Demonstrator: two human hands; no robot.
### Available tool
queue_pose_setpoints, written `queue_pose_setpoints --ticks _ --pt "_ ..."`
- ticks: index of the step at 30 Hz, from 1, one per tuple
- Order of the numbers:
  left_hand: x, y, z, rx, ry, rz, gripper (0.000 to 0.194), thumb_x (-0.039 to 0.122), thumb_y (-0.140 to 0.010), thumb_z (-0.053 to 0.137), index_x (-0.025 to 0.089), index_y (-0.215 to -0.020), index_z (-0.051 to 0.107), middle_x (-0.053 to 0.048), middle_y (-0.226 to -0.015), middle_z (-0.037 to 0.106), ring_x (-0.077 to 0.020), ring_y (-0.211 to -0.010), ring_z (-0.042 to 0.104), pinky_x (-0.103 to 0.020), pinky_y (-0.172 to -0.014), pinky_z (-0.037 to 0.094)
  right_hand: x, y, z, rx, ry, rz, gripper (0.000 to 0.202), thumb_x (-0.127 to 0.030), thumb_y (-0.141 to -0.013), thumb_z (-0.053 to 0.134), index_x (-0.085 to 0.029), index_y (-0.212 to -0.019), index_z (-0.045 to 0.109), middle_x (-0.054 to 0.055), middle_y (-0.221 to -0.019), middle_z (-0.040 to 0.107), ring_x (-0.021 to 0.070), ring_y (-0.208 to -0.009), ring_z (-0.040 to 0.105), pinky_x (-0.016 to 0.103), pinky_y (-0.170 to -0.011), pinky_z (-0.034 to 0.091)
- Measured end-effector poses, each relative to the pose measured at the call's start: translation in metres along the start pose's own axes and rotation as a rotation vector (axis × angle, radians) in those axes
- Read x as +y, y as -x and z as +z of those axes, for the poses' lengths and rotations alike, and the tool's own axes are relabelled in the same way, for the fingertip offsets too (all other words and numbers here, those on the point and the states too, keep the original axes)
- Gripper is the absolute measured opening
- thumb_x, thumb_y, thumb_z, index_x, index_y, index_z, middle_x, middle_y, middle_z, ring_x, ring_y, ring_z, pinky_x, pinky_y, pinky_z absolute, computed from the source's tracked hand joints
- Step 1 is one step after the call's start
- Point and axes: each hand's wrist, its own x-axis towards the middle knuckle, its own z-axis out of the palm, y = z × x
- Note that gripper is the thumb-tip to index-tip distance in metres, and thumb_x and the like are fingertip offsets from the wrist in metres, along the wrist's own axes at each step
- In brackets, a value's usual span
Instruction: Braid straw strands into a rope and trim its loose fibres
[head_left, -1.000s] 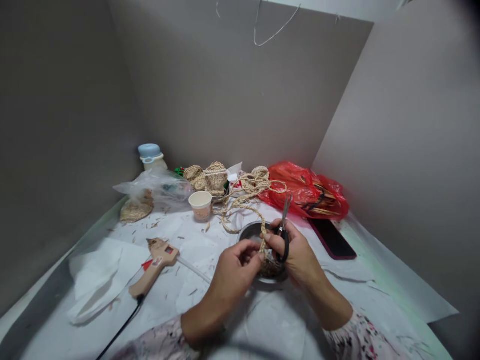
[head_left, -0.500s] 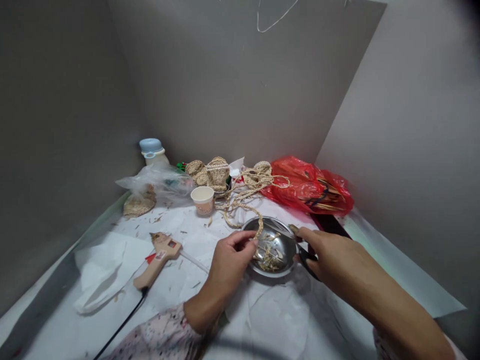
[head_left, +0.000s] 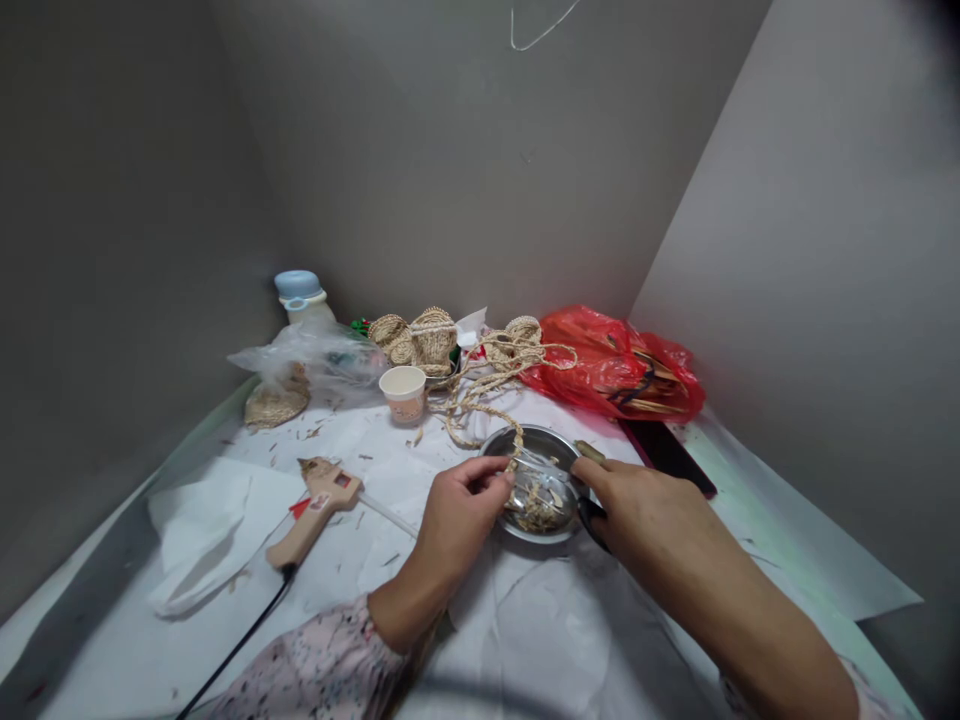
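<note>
My left hand (head_left: 466, 502) pinches a braided straw cord (head_left: 517, 440) at the left side of a round metal bowl (head_left: 541, 535). The cord runs back from my fingers toward a loose tangle. In my right hand (head_left: 626, 495) are black-handled scissors (head_left: 592, 520), their blades over the bowl and pointing left toward the cord. Straw clippings (head_left: 538, 512) lie inside the bowl. My right fingers wrap round the handles and partly hide them.
A glue gun (head_left: 319, 512) with a black cable lies at left, near a crumpled white cloth (head_left: 202, 540). Behind stand a paper cup (head_left: 403, 397), a blue-lidded bottle (head_left: 300, 295) and straw coils (head_left: 433, 338). A red bag (head_left: 592, 350) and a dark phone (head_left: 667, 455) are at right.
My right hand has moved left with the scissors, bringing them nearer the cord. My left hand keeps its pinch. The whole view has shifted slightly, and more of the phone shows.
</note>
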Motion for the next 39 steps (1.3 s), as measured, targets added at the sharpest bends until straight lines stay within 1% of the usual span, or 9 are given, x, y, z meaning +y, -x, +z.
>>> queue_pose_setpoints --ticks 3,8,12,19,22,26,30,34,39 --pt "-0.001 0.001 0.000 0.003 0.000 -0.002 0.031 0.031 -0.072 0.067 0.012 -0.095 0.074 -0.007 -0.081 0.074 -0.0167 -0.070 0.062 -0.025 -0.064 0.045 0.000 0.001 -0.001 -0.031 0.006 0.002 0.020 -0.016 -0.083 0.054 -0.026 -0.098 0.062 0.003 -0.086 0.071 0.0199 -0.072 0.068 0.027 -0.048 0.019" --pt "0.001 0.001 0.000 0.003 0.003 -0.004 0.032 0.031 -0.071 0.067 0.011 -0.095 0.074 -0.007 -0.080 0.073 -0.0166 -0.070 0.061 -0.025 -0.064 0.045 0.004 0.002 0.002 0.010 -0.012 0.002 0.018 -0.016 -0.083 0.054 -0.027 -0.093 0.062 0.001 -0.082 0.072 0.0199 -0.071 0.069 0.028 -0.048 0.017" --pt "0.005 0.002 0.000 0.012 0.004 -0.027 0.033 0.032 -0.071 0.068 0.011 -0.095 0.074 -0.007 -0.078 0.073 -0.0157 -0.065 0.060 -0.024 -0.061 0.043 0.005 0.001 0.000 0.002 -0.007 0.004 0.019 -0.016 -0.082 0.055 -0.028 -0.094 0.063 0.000 -0.084 0.073 0.0199 -0.072 0.069 0.027 -0.048 0.016" --pt "0.009 0.002 0.001 -0.023 0.037 -0.037 0.035 0.033 -0.071 0.068 0.010 -0.097 0.074 -0.009 -0.085 0.074 -0.0190 -0.075 0.063 -0.027 -0.069 0.046 0.006 0.000 -0.005 -0.058 0.022 0.012 0.020 -0.015 -0.082 0.053 -0.027 -0.094 0.064 0.001 -0.084 0.073 0.0201 -0.075 0.069 0.027 -0.047 0.017" --pt "0.008 0.002 0.001 -0.025 0.048 -0.053 0.037 0.033 -0.070 0.068 0.009 -0.098 0.074 -0.010 -0.085 0.074 -0.0192 -0.075 0.062 -0.027 -0.069 0.046 0.006 -0.001 -0.006 -0.072 0.020 0.018 0.021 -0.014 -0.081 0.054 -0.028 -0.094 0.064 0.001 -0.083 0.073 0.0202 -0.075 0.069 0.027 -0.047 0.018" --pt "0.004 0.001 0.000 -0.028 0.039 -0.060 0.035 0.033 -0.071 0.068 0.010 -0.096 0.074 -0.009 -0.083 0.074 -0.0185 -0.071 0.061 -0.027 -0.065 0.045 0.005 -0.001 -0.008 -0.103 0.015 0.020 0.027 -0.015 -0.081 0.055 -0.030 -0.101 0.065 0.002 -0.085 0.074 0.0212 -0.079 0.070 0.026 -0.049 0.024" --pt "0.003 0.001 0.000 -0.046 0.030 -0.063 0.035 0.033 -0.071 0.068 0.010 -0.097 0.074 -0.010 -0.085 0.074 -0.0195 -0.074 0.063 -0.027 -0.067 0.046 0.006 -0.001 -0.010 -0.129 0.004 0.025 0.029 -0.014 -0.080 0.056 -0.030 -0.102 0.066 0.003 -0.087 0.074 0.0225 -0.082 0.070 0.026 -0.051 0.028" --pt "0.002 0.001 0.001 -0.045 -0.006 -0.052 0.035 0.033 -0.071 0.068 0.011 -0.097 0.075 -0.010 -0.087 0.075 -0.0207 -0.077 0.064 -0.027 -0.069 0.046 0.007 -0.001 -0.011 -0.141 -0.023 0.010 0.030 -0.013 -0.079 0.056 -0.030 -0.101 0.067 0.003 -0.087 0.074 0.0227 -0.084 0.070 0.026 -0.052 0.029" --pt "-0.001 0.000 0.000 -0.051 -0.026 -0.040 0.034 0.034 -0.072 0.066 0.012 -0.097 0.075 -0.009 -0.085 0.074 -0.0202 -0.075 0.064 -0.027 -0.067 0.046 0.011 0.002 -0.008 -0.087 -0.024 -0.019 0.029 -0.013 -0.077 0.055 -0.029 -0.099 0.066 0.004 -0.084 0.074 0.0234 -0.079 0.070 0.027 -0.051 0.027"
